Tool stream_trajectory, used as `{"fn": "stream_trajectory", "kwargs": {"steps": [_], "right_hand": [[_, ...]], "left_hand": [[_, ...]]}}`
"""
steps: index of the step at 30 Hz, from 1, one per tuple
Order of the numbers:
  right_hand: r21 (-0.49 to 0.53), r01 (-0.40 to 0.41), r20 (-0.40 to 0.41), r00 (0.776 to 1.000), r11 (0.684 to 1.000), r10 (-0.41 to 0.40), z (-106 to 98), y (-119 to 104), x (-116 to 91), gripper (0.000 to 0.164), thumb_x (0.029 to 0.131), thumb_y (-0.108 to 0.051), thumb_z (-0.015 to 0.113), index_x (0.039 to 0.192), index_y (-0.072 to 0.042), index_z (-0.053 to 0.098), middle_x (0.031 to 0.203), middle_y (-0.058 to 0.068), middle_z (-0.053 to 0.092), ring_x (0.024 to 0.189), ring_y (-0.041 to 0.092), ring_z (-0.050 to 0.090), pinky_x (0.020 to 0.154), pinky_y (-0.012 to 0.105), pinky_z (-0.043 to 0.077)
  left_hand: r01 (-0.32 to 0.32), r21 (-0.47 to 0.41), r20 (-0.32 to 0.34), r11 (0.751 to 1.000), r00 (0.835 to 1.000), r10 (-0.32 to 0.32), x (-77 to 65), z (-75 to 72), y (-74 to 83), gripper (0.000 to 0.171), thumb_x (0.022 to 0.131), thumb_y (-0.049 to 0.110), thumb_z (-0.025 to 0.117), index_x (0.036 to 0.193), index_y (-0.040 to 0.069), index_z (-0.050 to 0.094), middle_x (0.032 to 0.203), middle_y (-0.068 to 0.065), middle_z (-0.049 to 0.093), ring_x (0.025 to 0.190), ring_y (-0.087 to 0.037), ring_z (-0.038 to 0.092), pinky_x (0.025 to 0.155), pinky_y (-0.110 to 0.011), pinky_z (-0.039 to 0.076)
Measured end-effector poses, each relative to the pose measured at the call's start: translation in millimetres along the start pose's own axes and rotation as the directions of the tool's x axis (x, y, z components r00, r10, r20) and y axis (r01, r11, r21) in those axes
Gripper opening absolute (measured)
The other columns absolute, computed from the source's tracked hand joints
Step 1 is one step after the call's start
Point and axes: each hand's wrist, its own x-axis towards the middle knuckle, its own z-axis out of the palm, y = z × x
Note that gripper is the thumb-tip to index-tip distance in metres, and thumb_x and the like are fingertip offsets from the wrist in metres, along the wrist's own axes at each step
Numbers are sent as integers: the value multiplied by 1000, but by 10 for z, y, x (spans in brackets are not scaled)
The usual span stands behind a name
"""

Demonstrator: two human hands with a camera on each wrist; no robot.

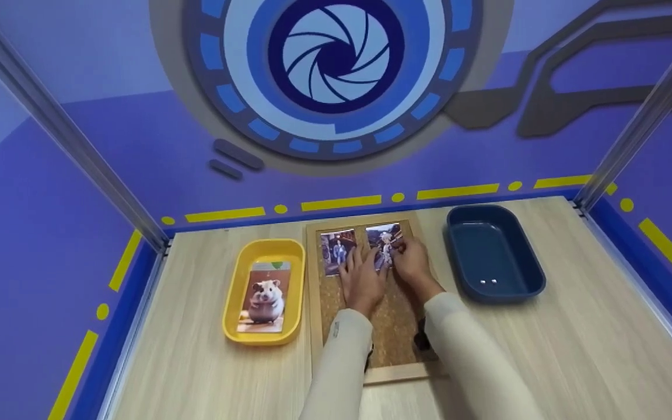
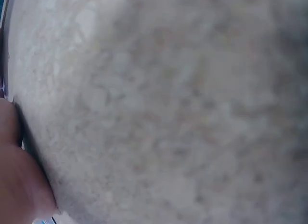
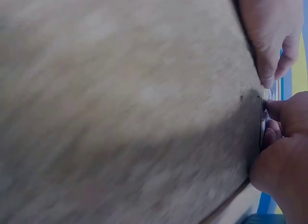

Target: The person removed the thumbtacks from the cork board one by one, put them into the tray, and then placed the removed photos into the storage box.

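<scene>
Two photos lie side by side near the top of a framed cork board (image 1: pixel 391 332). The left photo (image 1: pixel 331 248) shows a figure in blue, the right photo (image 1: pixel 375 235) a pale-haired figure. My left hand (image 1: pixel 364 283) rests over their lower part, fingers extended and touching both. At the right photo's right edge, my right hand (image 1: pixel 415 262) has bent fingers; in the right wrist view its thumb and fingers (image 3: pixel 272 132) pinch a small pale thing (image 3: pixel 264 117) against the board, its kind mostly hidden. Blurred cork (image 2: pixel 159 108) fills the left wrist view.
Left of the board stands a yellow tray (image 1: pixel 231 318) holding a hamster picture (image 1: pixel 266 300). A dark blue tray (image 1: pixel 487 251) on the right contains two small shiny pieces (image 1: pixel 488 281). Blue-purple panels (image 1: pixel 108 151) enclose the wooden table (image 1: pixel 196 373).
</scene>
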Motion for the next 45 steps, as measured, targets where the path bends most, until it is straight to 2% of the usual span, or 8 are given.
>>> {"fn": "stream_trajectory", "kwargs": {"steps": [6, 12, 16, 18, 24, 34, 45], "right_hand": [[4, 20, -60, 998, 1000, -19, 119, 3, 127, 6, 91, 3, 71, 96, 6, 68, 91, 19, 67, 88, 33, 63, 79, 42, 50], [24, -78, 4, 997, 997, 78, 143, -32, 217, 7, 98, -2, 68, 103, 3, 70, 98, 17, 69, 91, 28, 63, 81, 42, 53], [8, -123, 29, 992, 992, 123, 147, -40, 243, 8, 102, -6, 66, 105, 0, 69, 101, 15, 69, 94, 27, 63, 82, 41, 54], [-2, -136, 31, 990, 991, 136, 153, -45, 247, 7, 103, -8, 66, 105, -2, 69, 102, 14, 68, 95, 26, 63, 83, 40, 54], [-28, -107, 32, 994, 994, 108, 167, -72, 292, 9, 103, -10, 66, 106, -1, 68, 104, 16, 69, 97, 29, 64, 85, 42, 55], [27, -83, 31, 996, 996, 82, 186, -62, 325, 12, 100, -3, 65, 110, 3, 69, 104, 17, 69, 96, 29, 64, 84, 42, 55], [35, -105, 31, 994, 994, 103, 183, -74, 346, 12, 101, -4, 66, 111, 1, 70, 103, 16, 69, 97, 29, 64, 85, 42, 55]], "left_hand": [[-17, -1, 26, 1000, 1000, 17, 18, 2, -15, 52, 106, 40, 61, 156, 26, 54, 172, -11, 39, 163, -34, 31, 128, -62, 27], [17, -3, 114, 1000, 993, -17, 47, -58, 2, 58, 107, 35, 60, 162, 26, 44, 176, -11, 30, 166, -34, 23, 131, -63, 21], [23, -9, 139, 1000, 990, -21, 37, -76, 17, 61, 106, 35, 60, 163, 25, 43, 177, -11, 29, 166, -34, 21, 131, -62, 21], [19, -9, 133, 1000, 991, -18, 32, -66, 15, 60, 106, 35, 60, 163, 25, 43, 176, -11, 30, 166, -33, 22, 131, -62, 22], [24, 4, 143, 1000, 989, -24, 39, -54, 5, 59, 107, 39, 57, 163, 28, 43, 177, -9, 29, 166, -31, 23, 130, -61, 23], [29, 10, 147, 1000, 989, -30, 46, -45, -16, 59, 107, 38, 56, 163, 28, 43, 177, -8, 29, 167, -31, 23, 131, -62, 23], [31, 34, 163, 999, 986, -36, 66, -54, -2, 60, 107, 40, 54, 164, 29, 41, 178, -9, 27, 167, -31, 21, 132, -61, 23]]}}
